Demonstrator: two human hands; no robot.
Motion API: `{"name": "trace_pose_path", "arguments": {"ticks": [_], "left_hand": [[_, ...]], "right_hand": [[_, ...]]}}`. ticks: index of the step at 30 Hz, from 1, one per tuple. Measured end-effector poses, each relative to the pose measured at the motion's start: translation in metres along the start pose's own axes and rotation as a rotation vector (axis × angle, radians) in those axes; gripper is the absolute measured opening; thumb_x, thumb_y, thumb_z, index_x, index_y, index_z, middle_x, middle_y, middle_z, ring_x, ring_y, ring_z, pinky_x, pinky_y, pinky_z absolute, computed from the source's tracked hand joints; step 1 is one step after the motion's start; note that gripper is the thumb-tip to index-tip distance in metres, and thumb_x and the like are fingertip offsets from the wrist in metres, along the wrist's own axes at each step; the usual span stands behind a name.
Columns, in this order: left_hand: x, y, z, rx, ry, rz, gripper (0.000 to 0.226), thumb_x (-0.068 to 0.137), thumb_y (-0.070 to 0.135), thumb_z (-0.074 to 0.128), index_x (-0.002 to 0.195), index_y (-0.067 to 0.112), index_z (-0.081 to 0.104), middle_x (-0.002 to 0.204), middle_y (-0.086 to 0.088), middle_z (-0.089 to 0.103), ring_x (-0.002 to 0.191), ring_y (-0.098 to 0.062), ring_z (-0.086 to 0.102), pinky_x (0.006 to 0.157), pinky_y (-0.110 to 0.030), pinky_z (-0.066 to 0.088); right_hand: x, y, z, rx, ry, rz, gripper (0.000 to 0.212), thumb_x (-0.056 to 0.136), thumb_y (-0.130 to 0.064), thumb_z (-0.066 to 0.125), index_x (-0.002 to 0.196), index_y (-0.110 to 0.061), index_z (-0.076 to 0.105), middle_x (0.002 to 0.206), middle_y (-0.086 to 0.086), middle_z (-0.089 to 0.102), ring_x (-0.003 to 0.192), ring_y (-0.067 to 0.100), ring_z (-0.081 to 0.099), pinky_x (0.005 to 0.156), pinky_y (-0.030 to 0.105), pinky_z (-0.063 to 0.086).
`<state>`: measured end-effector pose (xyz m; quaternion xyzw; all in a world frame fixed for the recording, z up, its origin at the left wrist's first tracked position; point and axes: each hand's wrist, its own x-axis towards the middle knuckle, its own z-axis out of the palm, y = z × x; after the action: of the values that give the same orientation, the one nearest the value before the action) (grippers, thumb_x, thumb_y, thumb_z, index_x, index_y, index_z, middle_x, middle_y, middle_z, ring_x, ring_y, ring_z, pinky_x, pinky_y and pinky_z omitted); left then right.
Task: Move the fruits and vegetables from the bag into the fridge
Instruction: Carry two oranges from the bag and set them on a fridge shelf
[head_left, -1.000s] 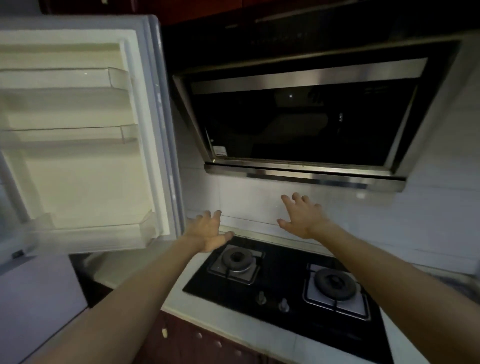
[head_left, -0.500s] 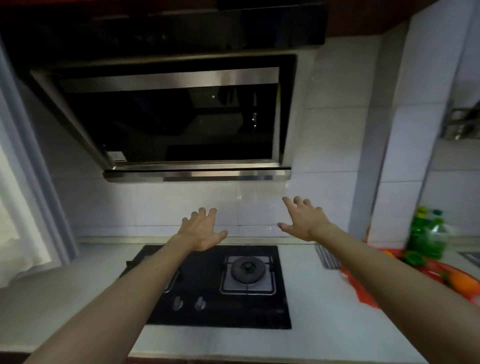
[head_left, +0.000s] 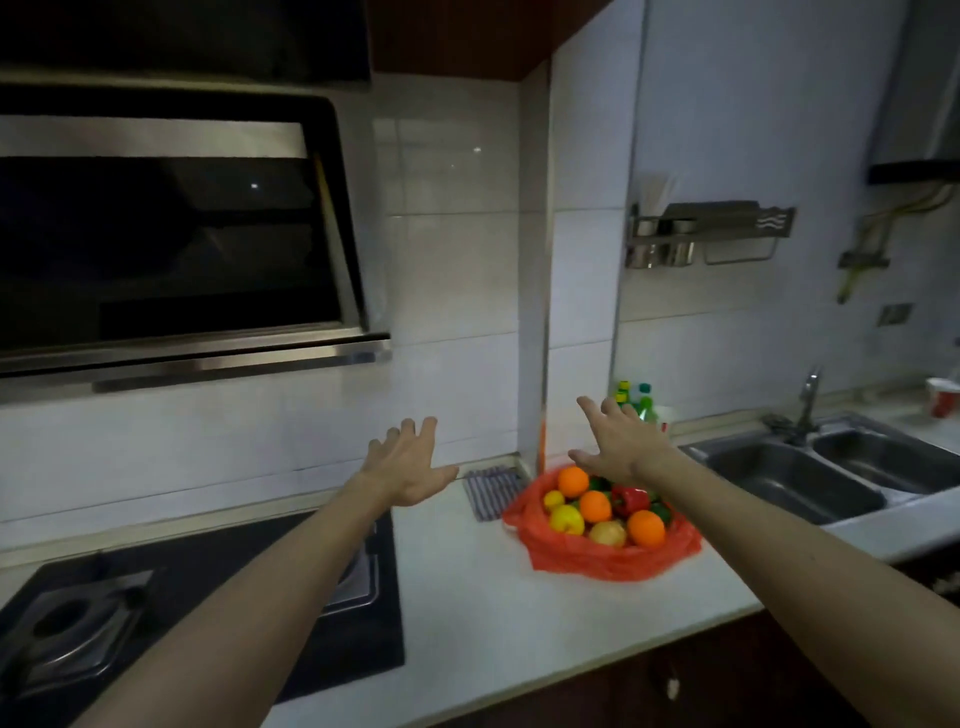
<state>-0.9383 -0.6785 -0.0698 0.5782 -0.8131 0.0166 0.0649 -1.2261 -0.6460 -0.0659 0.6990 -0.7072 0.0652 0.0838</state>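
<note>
A red plastic bag (head_left: 597, 561) lies open on the white counter, right of the stove. Inside it I see oranges (head_left: 645, 528), a yellow fruit (head_left: 566, 519), a red pepper (head_left: 630, 500) and something green. My right hand (head_left: 621, 444) hovers just above the bag's far side with fingers spread, holding nothing. My left hand (head_left: 408, 465) is stretched out over the counter to the left of the bag, fingers straight and empty. The fridge is out of view.
A black gas stove (head_left: 208, 597) sits at the left under a range hood (head_left: 171, 249). A striped cloth (head_left: 491, 491) lies beside the bag. Green bottles (head_left: 636, 400) stand behind it. A steel double sink (head_left: 831, 473) and tap are at the right.
My view has swung right, away from the open fridge door and across the stove. The bag of produce and the sink have come into sight. Both hands stay outstretched and empty.
</note>
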Motion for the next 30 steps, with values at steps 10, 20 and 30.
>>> {"name": "trace_pose_path", "arguments": {"ticks": [10, 20, 30], "left_hand": [[0.049, 0.11, 0.034, -0.04, -0.041, 0.141, 0.077, 0.086, 0.062, 0.045, 0.143, 0.017, 0.022, 0.135, -0.017, 0.04, 0.121, -0.036, 0.044, 0.097, -0.049, 0.039], [0.106, 0.161, 0.076, -0.038, -0.082, 0.241, 0.079, 0.086, 0.062, 0.044, 0.145, 0.016, 0.02, 0.138, -0.019, 0.038, 0.122, -0.037, 0.042, 0.099, -0.047, 0.038], [0.196, 0.168, 0.12, -0.044, -0.161, 0.285, 0.082, 0.086, 0.063, 0.043, 0.148, 0.018, 0.016, 0.148, -0.017, 0.03, 0.13, -0.039, 0.036, 0.102, -0.048, 0.034]], "right_hand": [[-0.043, 0.118, 0.016, 0.027, -0.055, 0.172, 0.084, 0.087, -0.064, 0.045, 0.15, -0.022, 0.01, 0.149, 0.014, 0.028, 0.135, 0.036, 0.031, 0.102, 0.056, 0.036], [-0.035, 0.168, 0.06, 0.031, -0.119, 0.238, 0.086, 0.085, -0.063, 0.048, 0.151, -0.029, 0.005, 0.153, 0.011, 0.023, 0.135, 0.035, 0.031, 0.103, 0.057, 0.037], [0.015, 0.191, 0.115, 0.064, -0.206, 0.312, 0.084, 0.086, -0.064, 0.047, 0.151, -0.024, 0.01, 0.151, 0.013, 0.026, 0.136, 0.035, 0.03, 0.104, 0.054, 0.037]]}}
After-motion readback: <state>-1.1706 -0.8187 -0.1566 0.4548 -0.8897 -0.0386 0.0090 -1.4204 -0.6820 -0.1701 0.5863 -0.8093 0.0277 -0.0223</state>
